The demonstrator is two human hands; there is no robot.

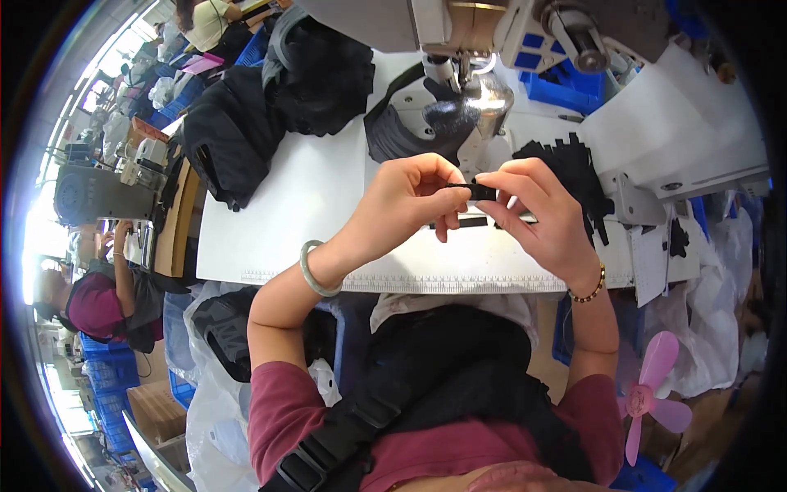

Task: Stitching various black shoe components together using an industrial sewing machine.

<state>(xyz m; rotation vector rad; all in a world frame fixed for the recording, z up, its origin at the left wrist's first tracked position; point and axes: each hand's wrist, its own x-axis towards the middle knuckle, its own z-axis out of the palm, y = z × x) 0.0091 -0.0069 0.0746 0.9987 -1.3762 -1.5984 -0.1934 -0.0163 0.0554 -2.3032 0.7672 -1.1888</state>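
Observation:
Above the front of the white sewing table [287, 238], my left hand [410, 197] and my right hand [541, 209] meet at a short black strip [482, 192]. The fingertips of each hand pinch one end of it; whether it is webbing or a plastic part is too small to tell. Just beyond them stands a sewing machine [471, 29], its needle area over a curved metal bed. A black padded fabric piece [398, 135] with holes in it lies left of that bed. To the right of it is a pile of black strips [570, 160], close to my right hand.
Black fabric bags [234, 131] are heaped at the table's back left. A blue bin [566, 86] sits behind the machine at right. Below the table's right edge is a pink fan [643, 400]. Another person [102, 303] works at a machine on the far left.

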